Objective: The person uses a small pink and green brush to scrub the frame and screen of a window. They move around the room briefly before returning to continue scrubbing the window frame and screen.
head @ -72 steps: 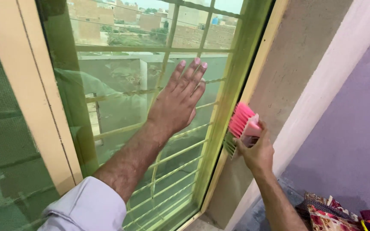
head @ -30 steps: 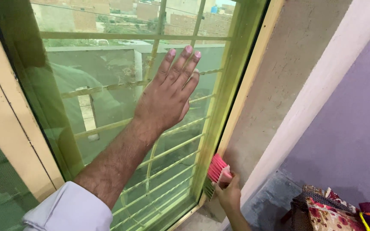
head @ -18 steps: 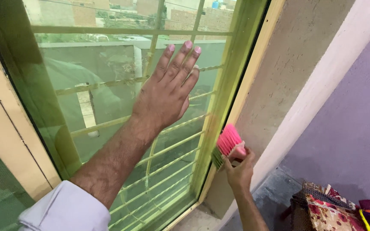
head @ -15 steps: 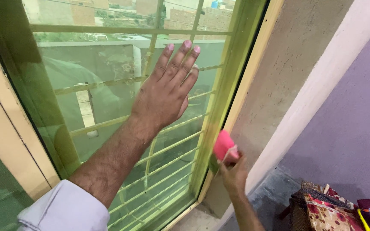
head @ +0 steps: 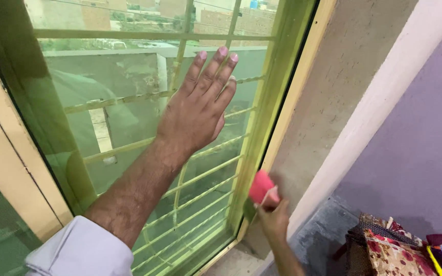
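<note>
Green-tinted window glass [head: 129, 102] is braced by the left hand [head: 193, 110], fingers spread flat. Right of the glass, low on its frame [head: 254, 148], a pink brush [head: 261, 187] is clamped in right-hand fingers [head: 274, 220]; upper frame probably undone.

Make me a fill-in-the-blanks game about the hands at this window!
1. The left hand lies flat on the window ____.
2. The right hand holds a brush that is ____ in colour.
3. The brush touches the window frame on its ____ side.
4. The wall on the right is painted ____.

Missing words: glass; pink; right; purple
</note>
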